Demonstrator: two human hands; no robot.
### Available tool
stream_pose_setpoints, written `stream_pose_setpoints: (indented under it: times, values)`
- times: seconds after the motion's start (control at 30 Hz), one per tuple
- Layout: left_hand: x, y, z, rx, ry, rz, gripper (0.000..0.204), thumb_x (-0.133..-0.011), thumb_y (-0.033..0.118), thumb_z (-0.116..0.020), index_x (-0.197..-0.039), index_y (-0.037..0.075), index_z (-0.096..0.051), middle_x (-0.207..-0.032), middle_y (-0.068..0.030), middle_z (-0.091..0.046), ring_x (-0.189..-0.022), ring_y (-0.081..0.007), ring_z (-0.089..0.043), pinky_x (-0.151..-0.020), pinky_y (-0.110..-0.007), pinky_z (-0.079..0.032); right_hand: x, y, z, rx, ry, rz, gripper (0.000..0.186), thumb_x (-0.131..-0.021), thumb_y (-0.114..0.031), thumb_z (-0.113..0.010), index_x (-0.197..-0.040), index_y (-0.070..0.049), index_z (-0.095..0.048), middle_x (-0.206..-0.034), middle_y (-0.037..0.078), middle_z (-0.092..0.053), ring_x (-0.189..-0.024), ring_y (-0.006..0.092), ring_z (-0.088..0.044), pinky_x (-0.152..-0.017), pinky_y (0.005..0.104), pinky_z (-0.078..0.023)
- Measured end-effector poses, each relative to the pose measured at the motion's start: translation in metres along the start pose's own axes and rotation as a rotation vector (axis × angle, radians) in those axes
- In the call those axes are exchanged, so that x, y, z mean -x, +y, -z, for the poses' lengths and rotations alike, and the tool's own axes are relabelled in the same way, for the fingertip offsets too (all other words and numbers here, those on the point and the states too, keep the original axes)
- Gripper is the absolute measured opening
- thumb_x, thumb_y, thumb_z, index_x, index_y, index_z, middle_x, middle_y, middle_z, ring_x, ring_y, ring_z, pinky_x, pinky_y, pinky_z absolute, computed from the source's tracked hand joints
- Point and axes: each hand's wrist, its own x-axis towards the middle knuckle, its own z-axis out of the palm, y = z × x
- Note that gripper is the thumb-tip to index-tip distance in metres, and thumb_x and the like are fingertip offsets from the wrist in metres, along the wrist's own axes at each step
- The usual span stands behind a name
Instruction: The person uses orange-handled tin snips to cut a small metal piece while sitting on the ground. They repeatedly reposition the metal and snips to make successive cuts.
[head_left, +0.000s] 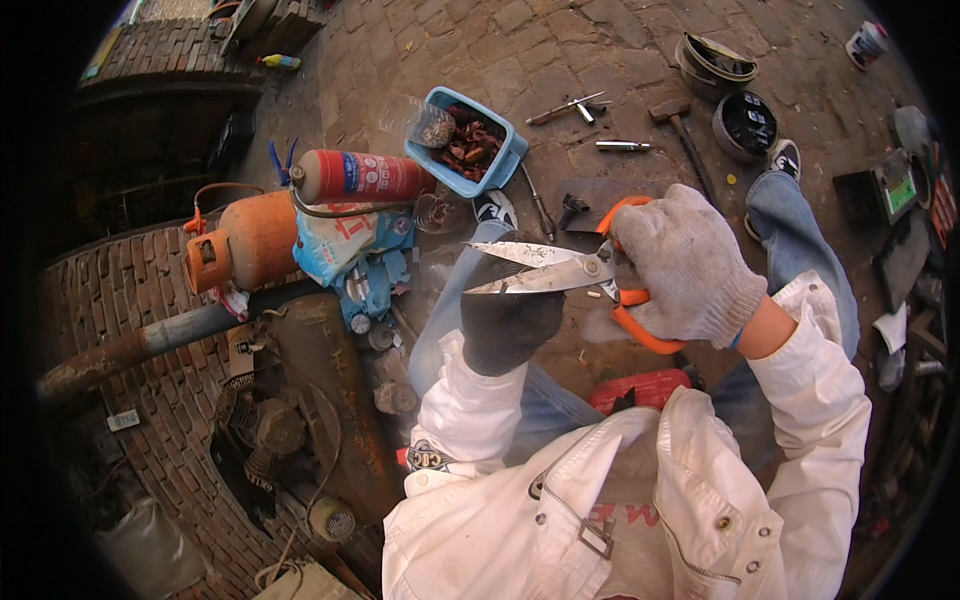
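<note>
My right hand (690, 265), in a pale grey knit glove, is closed on the orange handles of a pair of scissors (585, 268). The scissors' two metal blades stand apart and point left, dirty and stained along their length. My left hand (512, 330) wears a dark grey glove. It is behind the blades, so close that I cannot tell whether it touches them. Its fingers are mostly hidden by the blades. Beneath my hands, between my legs, lies a red case or tool (640, 388), partly covered by my jacket.
A blue plastic basin (515, 150) holds reddish-brown scraps. Left of it are a red fire extinguisher (365, 177), an orange gas cylinder (255, 240) and a rusty machine (330, 390). A hammer (685, 140), a metal socket (623, 146) and buckets (715, 68) stand or lie on the brick paving.
</note>
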Motion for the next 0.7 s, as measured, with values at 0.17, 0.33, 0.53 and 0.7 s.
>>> stream_pose_setpoints:
  times: [0.17,0.33,0.53,0.7]
  values:
    - [-0.005,0.003,0.002,-0.123,-0.048,-0.080,0.017,-0.076,0.002,-0.067,-0.092,0.006,-0.070,-0.085,-0.0098,-0.068,-0.078,-0.0294,-0.067,-0.070,-0.039,-0.053,0.000,0.002,-0.001,-0.042,0.060,0.040,0.047,-0.060,-0.033,-0.080,-0.096,-0.008,-0.060,-0.081,0.011,-0.064,-0.074,0.0311,-0.062,-0.072,0.0395,-0.044]
    - [-0.004,0.000,0.000,-0.169,-0.061,-0.124,0.018,-0.074,0.001,-0.067,-0.091,0.007,-0.070,-0.084,-0.0097,-0.068,-0.078,-0.0305,-0.067,-0.069,-0.040,-0.053,0.000,0.004,-0.002,-0.033,0.063,0.038,0.050,-0.060,-0.032,-0.080,-0.099,-0.008,-0.059,-0.087,0.011,-0.064,-0.078,0.0315,-0.061,-0.074,0.0399,-0.044]
    - [0.004,-0.018,0.007,0.165,-0.143,0.005,0.022,-0.087,0.005,-0.063,-0.109,0.002,-0.061,-0.099,-0.0120,-0.065,-0.089,-0.0267,-0.065,-0.080,-0.037,-0.052,0.000,0.002,-0.002,0.002,0.030,0.013,0.047,-0.060,-0.036,-0.080,-0.094,-0.008,-0.061,-0.080,0.011,-0.065,-0.071,0.0309,-0.061,-0.071,0.0385,-0.045]
    - [0.010,-0.021,0.010,0.326,-0.171,-0.027,0.030,-0.096,0.007,-0.057,-0.125,-0.002,-0.052,-0.114,-0.0137,-0.062,-0.102,-0.0235,-0.062,-0.090,-0.036,-0.052,0.001,0.000,-0.003,0.049,-0.010,-0.020,0.048,-0.062,-0.043,-0.079,-0.092,-0.009,-0.062,-0.075,0.009,-0.065,-0.064,0.0293,-0.061,-0.067,0.0377,-0.046]
